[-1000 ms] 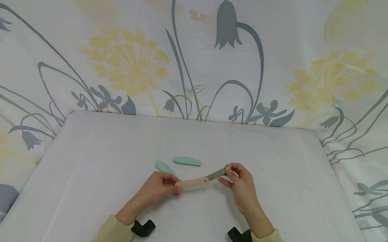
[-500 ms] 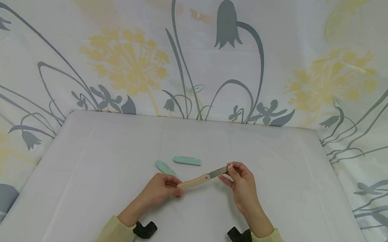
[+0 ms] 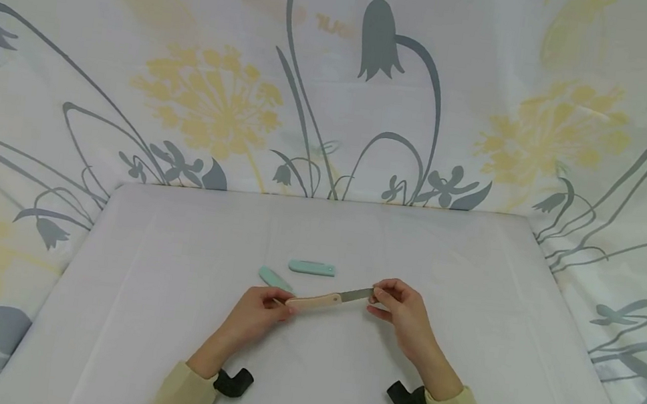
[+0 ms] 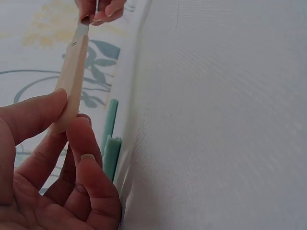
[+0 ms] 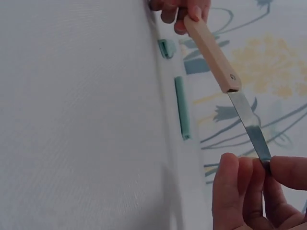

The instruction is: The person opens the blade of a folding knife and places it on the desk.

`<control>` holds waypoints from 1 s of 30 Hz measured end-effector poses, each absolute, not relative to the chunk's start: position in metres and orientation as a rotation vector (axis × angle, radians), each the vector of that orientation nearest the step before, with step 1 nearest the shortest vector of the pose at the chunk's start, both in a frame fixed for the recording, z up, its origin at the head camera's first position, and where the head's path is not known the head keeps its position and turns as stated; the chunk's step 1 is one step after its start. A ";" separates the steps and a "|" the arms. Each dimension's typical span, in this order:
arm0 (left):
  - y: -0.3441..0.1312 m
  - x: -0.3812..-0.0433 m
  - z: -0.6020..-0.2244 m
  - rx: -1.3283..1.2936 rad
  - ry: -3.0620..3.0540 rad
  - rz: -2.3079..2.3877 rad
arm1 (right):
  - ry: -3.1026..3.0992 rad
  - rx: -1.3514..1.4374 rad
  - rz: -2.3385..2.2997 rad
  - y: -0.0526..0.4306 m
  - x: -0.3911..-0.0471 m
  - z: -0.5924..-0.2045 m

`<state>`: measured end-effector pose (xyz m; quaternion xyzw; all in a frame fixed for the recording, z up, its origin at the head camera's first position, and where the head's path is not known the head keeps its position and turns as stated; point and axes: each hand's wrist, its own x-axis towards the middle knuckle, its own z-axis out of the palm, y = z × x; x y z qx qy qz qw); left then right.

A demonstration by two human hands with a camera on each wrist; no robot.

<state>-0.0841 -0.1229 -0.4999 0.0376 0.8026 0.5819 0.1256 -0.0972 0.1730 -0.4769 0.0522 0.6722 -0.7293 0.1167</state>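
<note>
A folding knife with a beige handle [image 3: 316, 301] and a grey metal blade [image 3: 356, 294] is held above the table, its blade swung out. My left hand [image 3: 254, 309] pinches the butt of the handle between thumb and fingers. At the other end, my right hand [image 3: 403, 311] pinches the blade's tip, which the fingers hide. A round pivot shows where blade meets handle in the right wrist view [image 5: 233, 77]. Behind the hands lie two mint-green pieces shaped like folded knives: one flat [image 3: 312, 268], one slanted [image 3: 275, 279] near my left fingers.
A white cloth covers the table [image 3: 473, 267]. Beyond its back and side edges hangs a curtain [image 3: 471, 132] printed with flowers. Black wrist mounts [image 3: 233, 382] stick out from both cream sleeves [image 3: 181, 393].
My left hand has shifted slightly left, and the right hand has come down a little. The knife now slopes less steeply. Both green pieces have stayed in place.
</note>
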 end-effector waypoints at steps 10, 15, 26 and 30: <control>-0.129 -0.082 -0.498 0.093 2.371 1.665 | 2.262 0.149 -1.762 0.182 -0.092 -0.484; -0.129 -0.081 -0.498 0.097 2.500 1.519 | 2.394 0.085 -1.607 0.187 -0.089 -0.489; -0.129 -0.078 -0.500 0.188 2.629 1.365 | 2.581 -0.033 -1.342 0.188 -0.084 -0.494; -0.128 -0.079 -0.500 0.184 2.647 1.327 | 2.605 -0.053 -1.321 0.187 -0.084 -0.493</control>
